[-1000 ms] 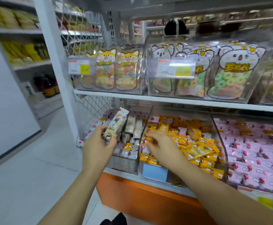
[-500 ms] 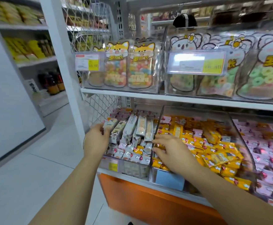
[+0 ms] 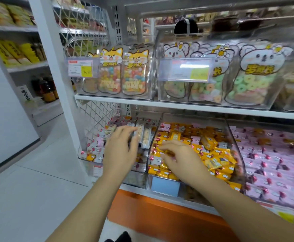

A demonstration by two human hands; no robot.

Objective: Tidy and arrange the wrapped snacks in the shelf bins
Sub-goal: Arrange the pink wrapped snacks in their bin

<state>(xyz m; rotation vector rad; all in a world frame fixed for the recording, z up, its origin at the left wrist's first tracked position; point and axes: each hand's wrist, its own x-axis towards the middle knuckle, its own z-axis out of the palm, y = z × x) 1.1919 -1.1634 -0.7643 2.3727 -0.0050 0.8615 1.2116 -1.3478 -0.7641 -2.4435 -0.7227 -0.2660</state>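
Lower shelf, three clear bins side by side. Left hand [image 3: 120, 151] lies flat over the left bin [image 3: 135, 179], fingers spread and loose, palm down on the pale wrapped bars [image 3: 143, 137]; no bar visibly gripped, motion blur at the fingertips. Bars stand in a row at the hand's 12 to 1 o'clock, smaller pink-and-white packets heaped toward 9 o'clock. Right hand [image 3: 183, 158] reaches into the middle bin [image 3: 237, 151], fingers curled down onto the yellow wrapped snacks [image 3: 214, 154] at the bin's front left; cannot tell whether a packet is pinched under the fingertips. Yellow packets lie loose and jumbled, a few pink ones mixed in. At the right hand's 3 o'clock, the right bin holds pink wrapped snacks [image 3: 273, 154] in rough rows. Upper shelf [image 3: 186, 109] at 12 o'clock carries clear boxes of cartoon-printed candy bags [image 3: 134, 74].
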